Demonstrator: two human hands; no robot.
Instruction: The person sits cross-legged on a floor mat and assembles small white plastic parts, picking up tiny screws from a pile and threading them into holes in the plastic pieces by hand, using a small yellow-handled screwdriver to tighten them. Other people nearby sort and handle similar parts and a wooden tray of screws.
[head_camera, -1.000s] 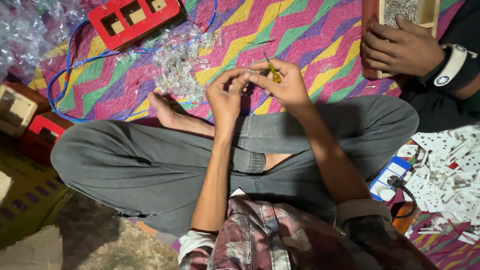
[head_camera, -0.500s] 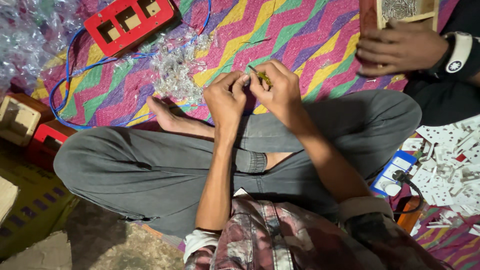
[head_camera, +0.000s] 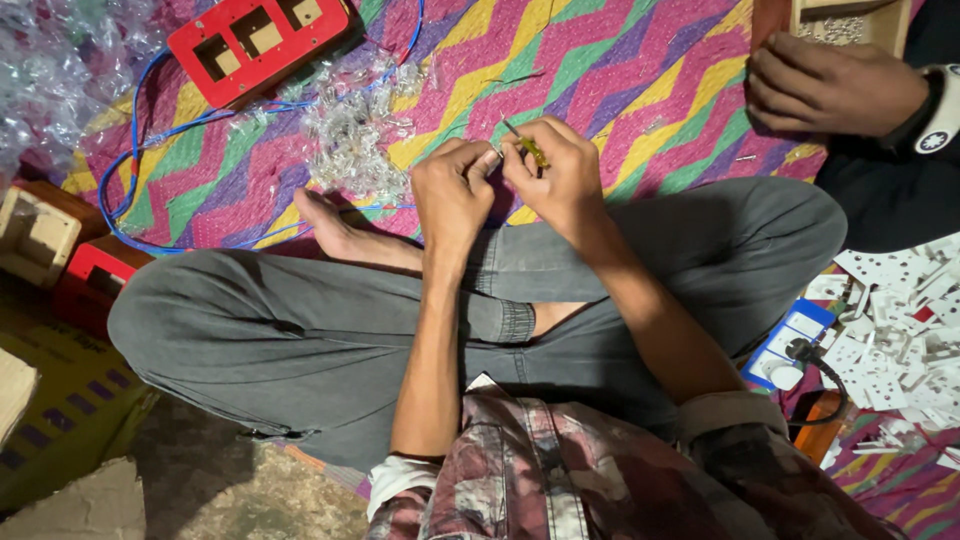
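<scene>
Right hand: pinches yellow-handled screwdriver, shaft running toward 10 o'clock. Left hand: at 9 o'clock, touching, fingertips closed on small part, unidentifiable.

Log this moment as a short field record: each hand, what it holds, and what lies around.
Left hand: fingers pinched on a small part, too small to identify.
Right hand: grips a yellow-handled screwdriver, tip toward the left fingers.
Posture: seated cross-legged, hands above the crossed legs.
Mat: zigzag pattern in many colours.
Nearby: pile of clear small parts, red box with cut-outs, blue wire, white plastic plates.
Other person: a hand at the upper right, watch on the wrist.
</scene>
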